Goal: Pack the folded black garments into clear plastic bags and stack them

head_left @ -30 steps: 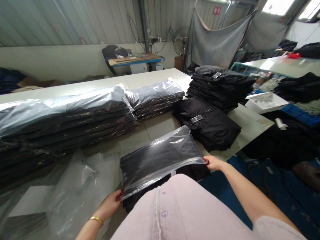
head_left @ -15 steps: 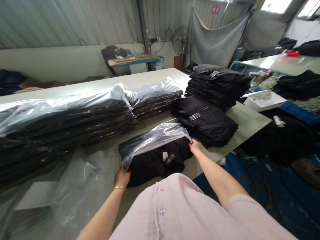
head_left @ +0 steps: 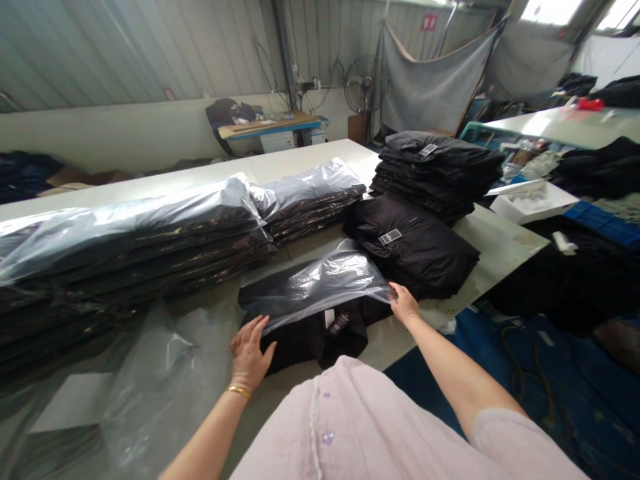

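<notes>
A folded black garment [head_left: 295,341] lies on the table in front of me, its collar end with a white label toward my body. A clear plastic bag [head_left: 320,277] covers its far part, and the bag's open edge runs across the garment. My left hand [head_left: 251,353] rests at the left end of that edge, fingers spread over the bag and garment. At the right corner, my right hand [head_left: 404,305] pinches the bag's edge between thumb and fingers. Just beyond it lies a folded black garment with a hang tag [head_left: 415,250].
Stacks of bagged garments [head_left: 130,233] fill the left, with a smaller bagged stack [head_left: 310,197] behind. A pile of folded black garments [head_left: 435,173] stands at back right. Loose clear bags [head_left: 165,373] lie at left beside a white stack [head_left: 75,400]. A white box [head_left: 533,200] sits right.
My left hand has loosened from the bag's edge and spread its fingers, moving slightly up. My right hand has pulled the bag's corner outward to the right; the plastic lies flatter.
</notes>
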{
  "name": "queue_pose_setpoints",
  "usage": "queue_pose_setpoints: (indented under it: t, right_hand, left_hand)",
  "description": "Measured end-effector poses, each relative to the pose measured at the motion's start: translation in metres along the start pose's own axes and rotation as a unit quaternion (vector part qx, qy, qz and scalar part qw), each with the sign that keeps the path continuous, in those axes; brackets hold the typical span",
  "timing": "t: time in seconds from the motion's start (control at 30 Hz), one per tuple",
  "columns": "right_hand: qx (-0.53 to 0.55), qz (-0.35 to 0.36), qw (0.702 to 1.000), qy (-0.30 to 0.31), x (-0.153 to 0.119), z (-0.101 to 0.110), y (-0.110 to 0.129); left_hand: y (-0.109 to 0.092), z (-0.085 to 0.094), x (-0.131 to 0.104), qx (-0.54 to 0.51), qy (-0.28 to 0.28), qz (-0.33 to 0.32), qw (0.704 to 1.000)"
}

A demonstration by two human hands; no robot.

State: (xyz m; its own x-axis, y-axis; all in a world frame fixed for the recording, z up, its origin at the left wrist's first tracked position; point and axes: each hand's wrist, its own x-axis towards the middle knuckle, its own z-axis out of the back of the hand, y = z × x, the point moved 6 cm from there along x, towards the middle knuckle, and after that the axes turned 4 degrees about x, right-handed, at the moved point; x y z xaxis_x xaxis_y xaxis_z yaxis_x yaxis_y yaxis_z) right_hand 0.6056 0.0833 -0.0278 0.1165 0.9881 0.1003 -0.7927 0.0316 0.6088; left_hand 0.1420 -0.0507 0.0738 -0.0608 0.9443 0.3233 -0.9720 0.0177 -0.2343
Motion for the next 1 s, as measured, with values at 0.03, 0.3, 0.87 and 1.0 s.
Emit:
queue_pose_setpoints:
  t: [0.03,0.3,0.87,1.0]
  right_hand:
    - [0.021,0.027,0.999,-0.017,-0.001,0.001,0.006]
    - [0.038,0.028,0.999,-0.008,0.005,-0.001,0.019]
    - [0.147,-0.022,0.978,0.147,-0.060,-0.008,-0.032]
    - [0.021,0.061,0.993,0.100,-0.069,-0.009,-0.016]
  left_hand:
    - [-0.021,-0.003,0.008,-0.016,0.020,-0.039,0.999]
    - [-0.209,-0.082,0.043,-0.137,0.225,-0.358,0.896]
    - [-0.253,-0.189,0.052,-0.045,0.320,-0.256,0.911]
    - [-0.255,-0.173,0.036,-0.063,0.333,-0.333,0.880]
